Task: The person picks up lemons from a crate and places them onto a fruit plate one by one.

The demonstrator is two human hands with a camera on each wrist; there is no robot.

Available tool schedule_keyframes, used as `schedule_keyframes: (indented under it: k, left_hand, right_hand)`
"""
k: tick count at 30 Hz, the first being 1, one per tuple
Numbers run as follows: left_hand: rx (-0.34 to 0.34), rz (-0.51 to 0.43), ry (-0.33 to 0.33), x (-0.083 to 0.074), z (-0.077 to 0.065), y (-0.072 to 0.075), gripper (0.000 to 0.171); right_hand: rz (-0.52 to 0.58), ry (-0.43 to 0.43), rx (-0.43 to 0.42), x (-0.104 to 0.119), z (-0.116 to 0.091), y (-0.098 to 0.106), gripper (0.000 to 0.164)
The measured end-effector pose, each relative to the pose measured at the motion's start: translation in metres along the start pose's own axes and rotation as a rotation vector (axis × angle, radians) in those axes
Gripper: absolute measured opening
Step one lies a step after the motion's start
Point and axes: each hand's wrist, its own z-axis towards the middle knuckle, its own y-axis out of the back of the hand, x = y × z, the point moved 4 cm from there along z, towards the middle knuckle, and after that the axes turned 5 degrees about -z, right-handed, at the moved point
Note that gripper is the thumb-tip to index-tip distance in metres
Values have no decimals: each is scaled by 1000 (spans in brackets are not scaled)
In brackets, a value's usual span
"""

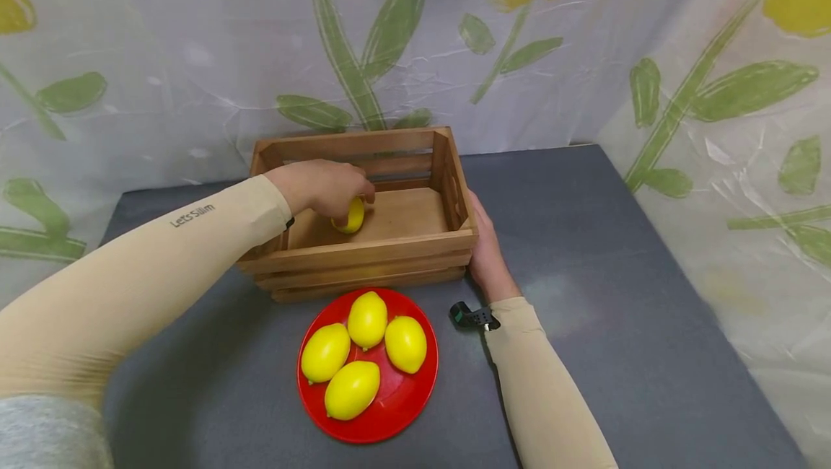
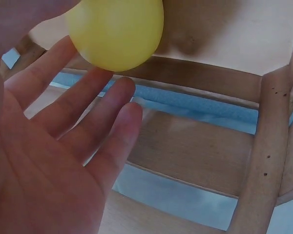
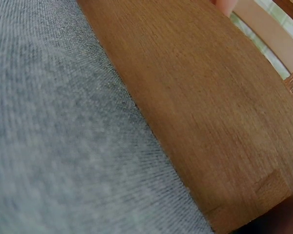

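Inside the wooden crate (image 1: 363, 249), my left hand (image 1: 327, 184) holds a lemon (image 1: 353, 215) just above or on its floor; contact with the floor cannot be told. In the left wrist view the lemon (image 2: 118, 34) lies between the thumb side and the fingertips, the lower fingers loosely extended. My right hand (image 1: 488, 252) rests against the outside of the crate's right end, its fingers running along that wall and partly hidden. The right wrist view shows mostly the crate's board (image 3: 195, 97).
A red plate (image 1: 396, 411) with several lemons (image 1: 353, 389) stands in front of the crate. Everything is on a dark grey tabletop (image 1: 623, 325). Behind it hangs a pale curtain (image 1: 227, 43) with painted flowers.
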Motion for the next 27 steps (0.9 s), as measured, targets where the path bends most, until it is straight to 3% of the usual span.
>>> schedule_keyframes:
  k: [27]
  left_hand:
    - [71, -12, 13, -2, 2, -6, 57]
  right_hand:
    - [-7, -13, 5, 2, 1, -1, 55]
